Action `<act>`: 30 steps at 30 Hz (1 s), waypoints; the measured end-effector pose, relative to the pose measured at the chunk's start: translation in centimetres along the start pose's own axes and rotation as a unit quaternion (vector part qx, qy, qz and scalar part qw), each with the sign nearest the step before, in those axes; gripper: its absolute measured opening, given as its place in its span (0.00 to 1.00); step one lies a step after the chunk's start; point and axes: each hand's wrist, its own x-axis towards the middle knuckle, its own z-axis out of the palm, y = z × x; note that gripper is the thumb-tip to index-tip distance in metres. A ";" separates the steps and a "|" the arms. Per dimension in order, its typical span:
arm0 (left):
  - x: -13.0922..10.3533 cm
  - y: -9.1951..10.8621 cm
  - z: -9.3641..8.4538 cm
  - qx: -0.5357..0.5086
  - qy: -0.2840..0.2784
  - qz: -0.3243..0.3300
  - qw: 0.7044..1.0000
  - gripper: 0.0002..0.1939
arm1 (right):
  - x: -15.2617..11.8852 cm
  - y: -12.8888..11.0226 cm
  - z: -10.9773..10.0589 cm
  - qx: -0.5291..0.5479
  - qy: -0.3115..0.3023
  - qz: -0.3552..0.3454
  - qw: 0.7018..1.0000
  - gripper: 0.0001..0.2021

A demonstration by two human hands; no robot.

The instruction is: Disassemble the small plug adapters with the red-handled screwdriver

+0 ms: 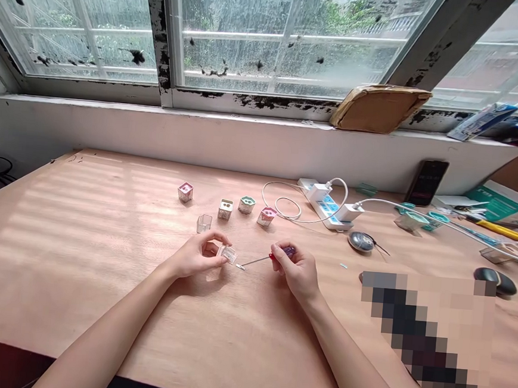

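Observation:
My left hand (200,254) pinches a small clear plastic container (227,253), tilted just above the table. My right hand (294,270) is closed round the dark handle of a screwdriver (257,260), whose thin metal shaft points left. At the shaft's tip lies a small pale strip (240,267), close to the container's edge; whether the two touch I cannot tell. Behind my left hand stands an empty-looking clear cup (203,223). Farther back are small boxes with coloured tops: a pink one (185,192), a yellowish one (225,209), a green one (247,204) and a red one (267,216).
A white power strip (337,224) with plugs and looping cables sits at the back right. Near it are a round silvery object (361,242), a black mouse (495,282) and a phone (427,182) leaning on the wall. A blurred-out dark object (422,338) lies at right.

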 end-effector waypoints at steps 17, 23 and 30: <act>-0.1 0.1 0.0 -0.013 -0.013 -0.018 1.000 0.16 | -0.6 -0.4 0.8 0.009 -0.089 0.039 0.995 0.22; -0.2 -0.1 0.1 -0.056 -0.056 -0.060 0.995 0.19 | -0.5 -0.2 1.0 0.012 -0.091 0.047 0.995 0.24; -0.2 -0.2 0.4 -0.086 -0.083 -0.072 0.990 0.20 | -0.6 -0.3 1.2 0.014 -0.083 0.055 0.995 0.25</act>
